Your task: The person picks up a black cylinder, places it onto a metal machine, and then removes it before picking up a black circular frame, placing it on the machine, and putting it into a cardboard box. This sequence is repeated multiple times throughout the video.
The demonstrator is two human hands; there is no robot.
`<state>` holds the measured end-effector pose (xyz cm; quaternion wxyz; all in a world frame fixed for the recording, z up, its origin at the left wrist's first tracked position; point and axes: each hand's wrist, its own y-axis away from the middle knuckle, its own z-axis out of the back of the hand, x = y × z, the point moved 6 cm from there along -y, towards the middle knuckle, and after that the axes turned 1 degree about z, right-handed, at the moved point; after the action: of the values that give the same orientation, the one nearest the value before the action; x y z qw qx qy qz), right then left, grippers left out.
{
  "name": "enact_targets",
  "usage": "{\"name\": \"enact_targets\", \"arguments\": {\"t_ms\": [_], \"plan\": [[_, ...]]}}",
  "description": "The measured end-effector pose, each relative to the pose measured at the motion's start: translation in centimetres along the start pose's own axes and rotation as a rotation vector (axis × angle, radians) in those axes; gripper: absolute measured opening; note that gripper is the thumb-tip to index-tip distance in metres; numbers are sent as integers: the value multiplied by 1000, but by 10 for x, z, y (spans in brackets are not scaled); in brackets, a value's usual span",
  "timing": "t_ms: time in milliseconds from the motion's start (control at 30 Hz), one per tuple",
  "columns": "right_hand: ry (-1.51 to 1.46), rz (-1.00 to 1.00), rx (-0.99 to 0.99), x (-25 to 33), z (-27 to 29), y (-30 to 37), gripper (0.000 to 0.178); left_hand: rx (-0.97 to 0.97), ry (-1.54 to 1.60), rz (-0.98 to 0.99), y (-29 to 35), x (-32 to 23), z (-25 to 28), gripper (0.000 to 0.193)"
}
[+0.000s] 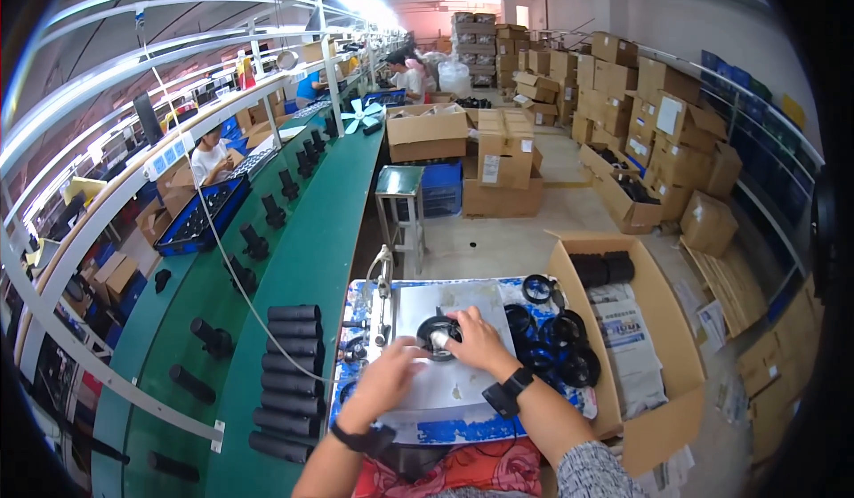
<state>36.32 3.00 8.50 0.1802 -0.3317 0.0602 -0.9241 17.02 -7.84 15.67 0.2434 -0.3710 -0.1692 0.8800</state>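
My right hand (481, 341) grips the right side of a round black part (427, 326), a ring-like base with a pale middle. It lies on a light grey plate (463, 393) on the worktable in front of me. Close by on the left, my left hand (388, 380) has loosely bent fingers, apart, with nothing seen in them. Behind the left hand stands a metal fixture (382, 300) with small fittings. To the right of my right hand, several black round parts (580, 366) are heaped on the table's blue and white surface.
Black tubes (289, 380) lie stacked on the green bench at left. A green conveyor (233, 320) carries upright black tubes on bases. An open carton (674, 375) holds newspaper and black parts. Beyond are a stool (400, 180) and stacked cartons (614, 84). Co-workers sit along the line.
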Motion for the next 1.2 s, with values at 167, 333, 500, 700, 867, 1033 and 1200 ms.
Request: {"name": "enact_targets", "arguments": {"t_ms": [167, 333, 500, 700, 867, 1033, 1200], "plan": [[53, 35, -52, -8, -5, -16, 53, 8, -118, -136, -16, 27, -56, 34], [255, -78, 89, 13, -5, -27, 47, 204, -142, -98, -19, 44, -63, 35], [505, -129, 168, 33, -1, -37, 47, 162, -50, -110, -17, 47, -61, 29], [571, -50, 207, 27, -14, -51, 47, 128, -153, -10, -22, 47, -62, 23], [598, -35, 214, 25, -23, -56, 40, 131, -81, 23, -11, 51, -62, 21], [585, -10, 218, 33, -13, -47, 37, 125, -65, 48, -8, 54, -67, 20], [583, -6, 200, 41, -15, -38, 33, 164, -58, 105, -3, 58, -68, 26]]}}
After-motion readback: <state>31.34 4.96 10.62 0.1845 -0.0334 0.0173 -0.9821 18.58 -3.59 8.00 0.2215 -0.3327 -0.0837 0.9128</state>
